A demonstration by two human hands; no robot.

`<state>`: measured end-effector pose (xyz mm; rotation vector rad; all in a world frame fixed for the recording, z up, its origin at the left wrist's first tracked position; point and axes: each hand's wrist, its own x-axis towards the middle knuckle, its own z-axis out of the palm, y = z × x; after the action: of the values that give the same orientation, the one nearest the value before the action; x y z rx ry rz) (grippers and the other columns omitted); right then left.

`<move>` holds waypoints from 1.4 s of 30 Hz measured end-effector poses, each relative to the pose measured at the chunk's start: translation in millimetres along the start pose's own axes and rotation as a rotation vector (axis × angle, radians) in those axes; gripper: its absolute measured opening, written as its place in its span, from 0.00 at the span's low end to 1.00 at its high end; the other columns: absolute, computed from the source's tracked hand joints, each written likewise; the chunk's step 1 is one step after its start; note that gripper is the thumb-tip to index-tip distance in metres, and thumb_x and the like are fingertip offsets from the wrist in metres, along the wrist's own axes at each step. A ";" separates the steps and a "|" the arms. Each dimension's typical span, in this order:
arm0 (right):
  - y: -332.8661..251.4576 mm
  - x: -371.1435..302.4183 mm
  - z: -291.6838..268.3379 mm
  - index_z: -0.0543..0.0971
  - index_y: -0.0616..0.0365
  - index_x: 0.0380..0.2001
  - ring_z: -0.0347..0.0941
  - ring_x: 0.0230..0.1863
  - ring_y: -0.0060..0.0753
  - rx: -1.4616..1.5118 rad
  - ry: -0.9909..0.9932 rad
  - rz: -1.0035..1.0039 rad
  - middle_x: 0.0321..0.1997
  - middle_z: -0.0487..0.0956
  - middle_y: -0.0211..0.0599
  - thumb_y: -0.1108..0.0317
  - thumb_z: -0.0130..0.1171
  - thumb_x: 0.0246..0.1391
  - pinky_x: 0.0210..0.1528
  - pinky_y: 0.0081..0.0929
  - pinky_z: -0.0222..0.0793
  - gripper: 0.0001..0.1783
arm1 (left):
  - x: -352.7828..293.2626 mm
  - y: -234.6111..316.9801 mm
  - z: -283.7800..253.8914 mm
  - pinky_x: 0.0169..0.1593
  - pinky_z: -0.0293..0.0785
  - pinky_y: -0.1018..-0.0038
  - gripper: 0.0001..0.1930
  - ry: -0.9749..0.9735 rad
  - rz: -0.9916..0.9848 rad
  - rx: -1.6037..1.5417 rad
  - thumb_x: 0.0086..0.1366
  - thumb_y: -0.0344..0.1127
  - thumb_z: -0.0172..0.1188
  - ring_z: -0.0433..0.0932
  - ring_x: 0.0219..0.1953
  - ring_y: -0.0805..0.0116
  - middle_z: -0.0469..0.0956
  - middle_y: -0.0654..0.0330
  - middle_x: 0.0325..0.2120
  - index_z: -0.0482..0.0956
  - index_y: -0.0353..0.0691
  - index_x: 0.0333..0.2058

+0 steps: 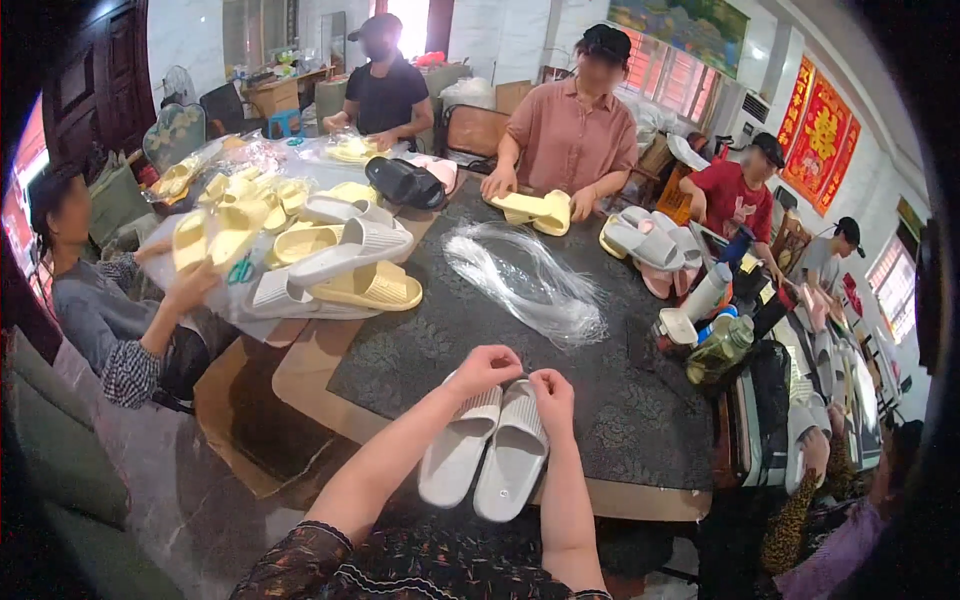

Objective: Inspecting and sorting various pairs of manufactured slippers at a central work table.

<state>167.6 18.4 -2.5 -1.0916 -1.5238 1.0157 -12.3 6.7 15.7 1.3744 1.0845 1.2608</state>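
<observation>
So I've got a pair of pale grey slippers (pixel 507 478) right below me on my feed, sitting at the near edge of the table, on the near side of the bundle of clear strands (pixel 565 322), toes toward it and heels sticking out past the edge. The left hand (pixel 487 367) is at the toe end of the pair, fingers curled in, and the right hand (pixel 552 400) is by the toe of the right slipper, curled too. The fingertips nearly meet, but honestly I can't tell whether either grip is closed on anything, it's too small from here. Under the bundle there's a dark patterned mat (pixel 650 420). Left of the bundle I see a messy heap of yellow and grey slippers (pixel 365 285), plus green scissors (pixel 240 268), and a person in a grey top (pixel 95 310) holding yellow ones. Just beyond the bundle, a person in a pinkish shirt (pixel 572 135) has both hands on a yellow pair (pixel 540 212). Right of the bundle I've got stacked grey slippers (pixel 640 238), then a white tumbler (pixel 707 292) and a greenish bottle (pixel 720 352).
</observation>
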 end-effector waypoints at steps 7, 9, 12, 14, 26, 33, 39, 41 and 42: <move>6.5 1.8 0.5 0.78 0.61 0.30 0.64 0.24 0.14 0.034 0.086 0.011 0.21 0.72 0.22 0.66 0.60 0.54 0.27 0.17 0.61 0.09 | 2.0 -1.2 0.4 0.33 0.71 0.81 0.05 0.088 0.004 0.005 0.56 0.32 0.63 0.73 0.28 0.82 0.78 0.67 0.24 0.80 0.37 0.30; 3.6 1.4 -0.9 0.77 0.61 0.30 0.64 0.24 0.13 -0.003 0.009 0.007 0.22 0.73 0.22 0.66 0.59 0.55 0.27 0.17 0.61 0.09 | 2.5 -3.6 -1.0 0.32 0.71 0.81 0.05 0.008 0.034 0.048 0.56 0.32 0.63 0.73 0.27 0.83 0.78 0.68 0.24 0.80 0.37 0.30; -2.2 -0.9 -1.1 0.77 0.61 0.30 0.65 0.25 0.13 -0.015 -0.024 -0.002 0.23 0.73 0.22 0.66 0.59 0.55 0.28 0.16 0.61 0.08 | 0.9 -3.2 0.6 0.32 0.71 0.81 0.05 -0.040 0.036 0.078 0.56 0.32 0.64 0.73 0.27 0.83 0.77 0.68 0.24 0.80 0.37 0.29; -1.6 -0.8 -1.9 0.77 0.61 0.30 0.65 0.25 0.12 0.009 0.024 -0.006 0.23 0.73 0.22 0.66 0.59 0.55 0.28 0.16 0.61 0.08 | 0.9 2.1 3.4 0.33 0.70 0.80 0.06 0.021 -0.020 0.053 0.55 0.32 0.64 0.72 0.27 0.82 0.77 0.67 0.23 0.79 0.37 0.29; 3.9 2.0 -0.1 0.77 0.61 0.30 0.67 0.27 0.13 0.107 0.088 -0.003 0.24 0.74 0.22 0.67 0.58 0.55 0.31 0.16 0.63 0.08 | 4.2 -6.4 -2.6 0.35 0.73 0.78 0.08 0.086 -0.077 0.075 0.55 0.34 0.64 0.75 0.29 0.79 0.78 0.65 0.24 0.79 0.36 0.30; 5.0 2.6 -2.4 0.78 0.60 0.30 0.67 0.28 0.13 -0.001 -0.009 0.017 0.25 0.75 0.23 0.68 0.58 0.55 0.31 0.16 0.64 0.07 | 4.6 -10.4 -0.4 0.31 0.71 0.81 0.06 -0.003 0.064 0.131 0.57 0.33 0.64 0.72 0.26 0.83 0.77 0.68 0.24 0.79 0.37 0.30; 7.3 0.6 -1.5 0.78 0.60 0.31 0.65 0.27 0.11 0.135 -0.046 0.025 0.25 0.73 0.21 0.68 0.58 0.55 0.30 0.13 0.61 0.06 | 1.8 -4.9 -0.3 0.32 0.72 0.80 0.06 -0.009 0.017 0.100 0.56 0.32 0.64 0.74 0.28 0.81 0.78 0.67 0.24 0.79 0.37 0.30; -5.7 -1.4 3.8 0.78 0.60 0.32 0.65 0.28 0.11 0.049 -0.127 0.027 0.26 0.73 0.20 0.68 0.58 0.56 0.31 0.12 0.61 0.07 | -0.5 -15.4 -4.6 0.31 0.71 0.81 0.05 -0.062 0.131 0.143 0.57 0.32 0.64 0.74 0.27 0.82 0.78 0.67 0.24 0.80 0.38 0.30; 0.0 -0.9 0.7 0.78 0.60 0.32 0.65 0.28 0.11 0.045 -0.120 0.028 0.26 0.73 0.20 0.68 0.58 0.56 0.31 0.12 0.61 0.07 | -0.1 -12.2 -0.7 0.31 0.71 0.81 0.05 -0.068 0.132 0.138 0.57 0.32 0.64 0.74 0.27 0.82 0.78 0.67 0.24 0.80 0.38 0.30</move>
<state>167.0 17.5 -2.8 -1.0390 -1.5775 1.1473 -13.1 8.7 3.7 1.6047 1.0648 1.2425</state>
